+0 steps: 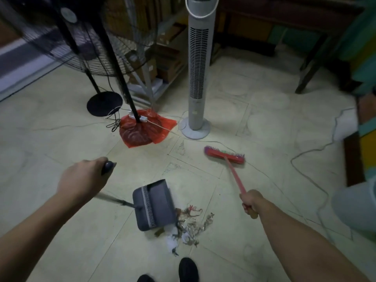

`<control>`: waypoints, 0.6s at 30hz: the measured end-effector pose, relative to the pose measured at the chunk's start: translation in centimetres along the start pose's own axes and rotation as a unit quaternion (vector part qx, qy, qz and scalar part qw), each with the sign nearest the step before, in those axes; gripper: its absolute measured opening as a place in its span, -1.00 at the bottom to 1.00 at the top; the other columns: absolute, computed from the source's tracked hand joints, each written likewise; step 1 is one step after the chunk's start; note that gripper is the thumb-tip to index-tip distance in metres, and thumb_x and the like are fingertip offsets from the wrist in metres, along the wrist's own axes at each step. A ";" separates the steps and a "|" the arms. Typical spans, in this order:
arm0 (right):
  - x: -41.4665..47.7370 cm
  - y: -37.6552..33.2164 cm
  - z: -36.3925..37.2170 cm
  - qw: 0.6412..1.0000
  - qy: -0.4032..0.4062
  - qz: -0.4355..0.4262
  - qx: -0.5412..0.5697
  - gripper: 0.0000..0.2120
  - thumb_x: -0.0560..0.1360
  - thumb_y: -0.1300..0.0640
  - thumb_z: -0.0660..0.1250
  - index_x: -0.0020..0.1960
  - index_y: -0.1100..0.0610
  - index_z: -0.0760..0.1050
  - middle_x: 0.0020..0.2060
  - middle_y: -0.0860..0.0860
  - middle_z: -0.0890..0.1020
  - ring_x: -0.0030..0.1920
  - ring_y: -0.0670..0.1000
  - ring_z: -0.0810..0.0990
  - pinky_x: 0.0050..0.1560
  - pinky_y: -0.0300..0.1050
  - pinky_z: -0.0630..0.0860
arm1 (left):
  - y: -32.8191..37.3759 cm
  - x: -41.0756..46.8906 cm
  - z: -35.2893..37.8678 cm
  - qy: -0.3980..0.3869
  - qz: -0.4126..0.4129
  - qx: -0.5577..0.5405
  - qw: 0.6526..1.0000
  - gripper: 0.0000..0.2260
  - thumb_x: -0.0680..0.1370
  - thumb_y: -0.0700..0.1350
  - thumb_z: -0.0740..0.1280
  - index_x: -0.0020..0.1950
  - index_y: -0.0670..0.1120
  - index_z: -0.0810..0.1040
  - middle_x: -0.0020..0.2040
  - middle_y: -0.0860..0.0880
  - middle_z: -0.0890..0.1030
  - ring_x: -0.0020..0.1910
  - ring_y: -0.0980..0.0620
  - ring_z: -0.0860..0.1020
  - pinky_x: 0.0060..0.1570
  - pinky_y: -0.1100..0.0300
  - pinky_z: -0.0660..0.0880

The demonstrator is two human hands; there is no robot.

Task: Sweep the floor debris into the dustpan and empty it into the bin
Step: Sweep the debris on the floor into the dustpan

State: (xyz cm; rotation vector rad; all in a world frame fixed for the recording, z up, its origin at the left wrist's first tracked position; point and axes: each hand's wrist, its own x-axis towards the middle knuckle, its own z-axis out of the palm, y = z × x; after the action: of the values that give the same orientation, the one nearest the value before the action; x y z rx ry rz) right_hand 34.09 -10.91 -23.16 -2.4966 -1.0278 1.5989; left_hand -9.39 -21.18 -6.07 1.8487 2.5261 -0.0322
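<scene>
L hand (81,178) over blurred dustpan handle (114,199)

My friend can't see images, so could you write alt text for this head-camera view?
A person's left hand grips a long-handled dustpan set beside a debris pile on a tiled floor, while the right hand grips a red broom whose head is farther away. A white tower fan and a red bag are behind.
</scene>
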 end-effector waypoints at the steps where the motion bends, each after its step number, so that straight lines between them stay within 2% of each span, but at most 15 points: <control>1: 0.7 0.4 -0.3 1.000 -0.001 0.000 -0.001 -0.78 0.61 0.21 0.17 0.05 0.40 0.41 -0.50 0.15 0.45 -0.54 0.03 0.39 -0.47 -0.15 0.37 | 0.8 0.4 0.1 0.000 -0.003 0.000 1.000 -0.65 0.61 0.17 0.15 -0.28 -0.01 0.31 -0.51 -0.05 0.54 -0.41 -0.18 0.56 -0.39 0.09 0.51; 3: 1.3 1.1 -0.2 1.000 -0.004 -0.001 -0.017 -0.75 0.61 0.23 0.16 0.12 0.42 0.43 -0.50 0.15 0.46 -0.54 0.04 0.40 -0.44 -0.13 0.38 | 2.0 1.0 0.1 0.005 -0.003 -0.004 1.000 -0.64 0.60 0.17 0.16 -0.28 -0.03 0.33 -0.53 -0.04 0.53 -0.43 -0.18 0.55 -0.40 0.10 0.51; 6: 1.5 2.8 0.1 0.997 -0.033 0.010 -0.073 -0.67 0.60 0.29 0.09 0.33 0.39 0.35 -0.43 0.15 0.47 -0.50 0.03 0.39 -0.57 -0.25 0.35 | 3.6 1.9 0.2 0.005 0.026 0.004 1.000 -0.65 0.60 0.15 0.18 -0.28 -0.03 0.34 -0.56 -0.01 0.52 -0.47 -0.13 0.53 -0.43 0.12 0.49; 8: 1.7 3.9 -0.1 0.991 -0.052 0.020 -0.118 -0.61 0.60 0.31 0.06 0.40 0.43 0.27 -0.37 0.17 0.48 -0.47 0.04 0.40 -0.54 -0.20 0.34 | 5.4 3.3 0.1 -0.001 0.050 0.011 0.999 -0.66 0.61 0.15 0.18 -0.29 -0.01 0.34 -0.56 0.00 0.51 -0.50 -0.08 0.52 -0.45 0.14 0.47; 11: 1.2 4.4 -0.3 0.975 -0.070 0.067 -0.199 -0.57 0.61 0.34 0.05 0.44 0.47 0.18 -0.25 0.23 0.57 -0.46 0.03 0.39 -0.54 -0.19 0.34 | 7.6 5.3 0.0 -0.005 0.088 0.009 0.996 -0.68 0.61 0.14 0.17 -0.27 0.01 0.35 -0.55 0.02 0.51 -0.52 -0.04 0.51 -0.45 0.13 0.49; 13: 0.4 4.7 -0.3 0.960 -0.106 0.097 -0.239 -0.56 0.63 0.32 0.02 0.48 0.43 0.12 -0.32 0.16 0.48 -0.44 0.02 0.35 -0.63 -0.22 0.32 | 9.0 6.1 0.1 -0.010 0.123 0.008 0.992 -0.72 0.62 0.10 0.19 -0.25 0.03 0.37 -0.52 0.00 0.51 -0.51 -0.05 0.51 -0.45 0.13 0.48; 16: -1.1 5.4 0.2 0.957 -0.120 0.118 -0.235 -0.55 0.64 0.30 0.03 0.51 0.36 0.10 -0.35 0.10 0.41 -0.43 0.02 0.32 -0.72 -0.37 0.25 | 10.7 6.9 0.4 -0.026 0.155 -0.003 0.987 -0.76 0.63 0.06 0.20 -0.18 -0.02 0.46 -0.43 -0.05 0.55 -0.46 -0.11 0.57 -0.40 0.08 0.54; 18: -2.8 6.0 1.1 0.953 -0.120 0.133 -0.243 -0.54 0.63 0.30 0.05 0.51 0.35 0.10 -0.33 0.10 0.43 -0.41 0.01 0.35 -0.62 -0.23 0.35 | 11.1 7.6 0.8 -0.022 0.186 -0.011 0.982 -0.76 0.63 0.03 0.21 -0.16 -0.04 0.50 -0.40 -0.05 0.56 -0.45 -0.12 0.57 -0.39 0.08 0.54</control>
State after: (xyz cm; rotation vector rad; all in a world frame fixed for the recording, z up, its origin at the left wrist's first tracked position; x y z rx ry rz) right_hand 35.54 -17.50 -23.45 -2.9111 -1.2985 1.9716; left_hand -1.13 -10.56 -7.12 2.2471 2.1033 -0.0410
